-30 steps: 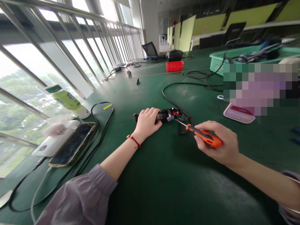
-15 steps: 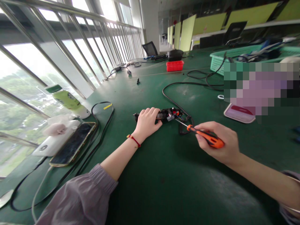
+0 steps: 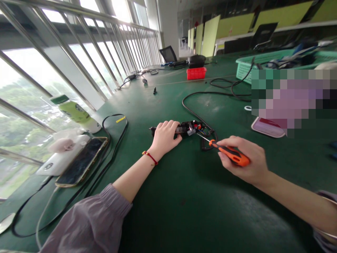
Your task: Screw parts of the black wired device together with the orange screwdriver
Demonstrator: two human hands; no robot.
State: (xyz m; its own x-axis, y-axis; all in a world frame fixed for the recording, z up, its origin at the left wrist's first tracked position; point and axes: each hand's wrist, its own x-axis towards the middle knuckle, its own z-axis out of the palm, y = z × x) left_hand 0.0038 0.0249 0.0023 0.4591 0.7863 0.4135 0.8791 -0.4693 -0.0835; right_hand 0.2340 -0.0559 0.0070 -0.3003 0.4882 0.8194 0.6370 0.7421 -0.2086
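Note:
My left hand (image 3: 166,135) is closed over a black corded device (image 3: 189,128) lying on the green table and presses it down. Its right end is opened up, with a silver metal part, a red piece and thin coloured wires bare. My right hand (image 3: 246,158) grips an orange and black screwdriver (image 3: 234,154) by its handle. The thin metal shaft points left, and its tip is at the exposed wires; whether it touches them I cannot tell. A black cable (image 3: 195,111) runs from the device's right end back across the table.
To the left are a phone (image 3: 82,162), a white power bank (image 3: 50,165), a green-labelled bottle (image 3: 76,113) and looped cords. Farther back stand a red bin (image 3: 196,73) and a green basket (image 3: 243,73). A pink-edged phone-like object (image 3: 268,127) lies right, by a blurred-out area.
My right hand and the screwdriver have shifted very slightly to the left. My left hand and the device stay where they were.

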